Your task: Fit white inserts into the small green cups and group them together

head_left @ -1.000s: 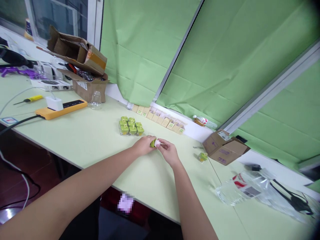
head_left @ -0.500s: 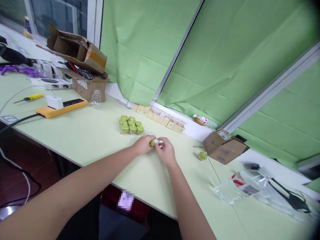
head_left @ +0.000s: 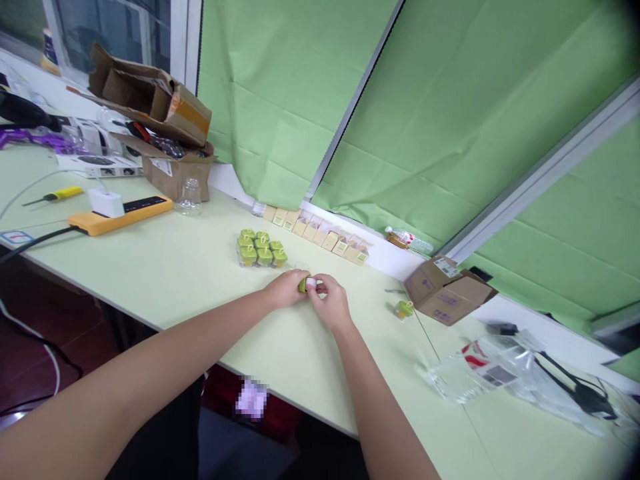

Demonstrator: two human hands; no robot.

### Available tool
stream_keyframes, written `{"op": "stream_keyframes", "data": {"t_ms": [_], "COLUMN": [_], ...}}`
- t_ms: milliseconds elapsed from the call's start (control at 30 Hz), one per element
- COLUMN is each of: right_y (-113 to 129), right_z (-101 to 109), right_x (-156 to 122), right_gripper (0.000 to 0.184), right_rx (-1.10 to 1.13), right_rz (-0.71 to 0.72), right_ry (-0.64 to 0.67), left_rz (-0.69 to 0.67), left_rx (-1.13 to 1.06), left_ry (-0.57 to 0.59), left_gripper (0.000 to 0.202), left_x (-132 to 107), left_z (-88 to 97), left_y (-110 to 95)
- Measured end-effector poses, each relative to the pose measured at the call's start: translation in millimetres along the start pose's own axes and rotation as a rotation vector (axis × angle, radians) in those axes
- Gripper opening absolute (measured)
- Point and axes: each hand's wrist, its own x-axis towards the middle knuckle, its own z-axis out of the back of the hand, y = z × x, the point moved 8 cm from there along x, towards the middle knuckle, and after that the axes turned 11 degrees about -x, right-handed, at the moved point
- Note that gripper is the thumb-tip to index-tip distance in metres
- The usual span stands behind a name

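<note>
My left hand [head_left: 286,289] is closed on a small green lid [head_left: 302,285], like those on the jars close by. My right hand [head_left: 332,304] pinches a small white piece [head_left: 311,283] against the lid's right side; its exact kind is too small to tell. Just behind my fingers, something clear [head_left: 300,265] stands on the table, partly hidden. Several small clear jars with green lids [head_left: 263,255] stand in a tight group to the left of my hands. Another green-lidded jar [head_left: 403,309] sits apart on the right.
A row of small tan boxes [head_left: 320,235] lines the wall. Cardboard boxes stand at the left [head_left: 175,177] and right [head_left: 445,293]. An orange power strip [head_left: 135,212] and a yellow screwdriver [head_left: 65,194] lie left. A clear plastic package [head_left: 485,367] lies right.
The view has shifted very slightly. Both hands keep their hold on the green lid and white piece, with the white piece seeming a little closer to the lid.
</note>
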Motion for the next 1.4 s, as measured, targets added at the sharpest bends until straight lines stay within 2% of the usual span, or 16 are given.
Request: {"op": "stream_keyframes", "data": {"t_ms": [267, 567, 900, 1133, 1400], "right_y": [7.0, 11.2, 8.7, 16.1, 8.9], "right_z": [0.5, 5.6, 3.7, 4.2, 2.8], "right_x": [-1.5, -2.0, -2.9, -3.9, -3.5], "right_gripper": [0.018, 0.019, 0.021, 0.022, 0.027], "right_rx": [-0.007, -0.073, -0.065, -0.081, -0.015], "right_rz": [0.003, 0.024, 0.005, 0.056, -0.043], "right_ry": [-0.025, -0.083, -0.065, -0.068, -0.044], "left_rz": [0.070, 0.060, 0.087, 0.073, 0.067], "left_rx": [0.015, -0.087, 0.010, -0.004, -0.035], "left_ry": [0.048, 0.104, 0.079, 0.085, 0.030], "left_gripper": [0.020, 0.024, 0.025, 0.021, 0.019], "left_x": [-4.9, -2.0, -3.4, -3.7, -1.2], "left_z": [-3.2, -5.1, -3.5, -3.4, 1.5], "left_y": [4.1, 4.9, 5.7, 4.2, 1.8]}}
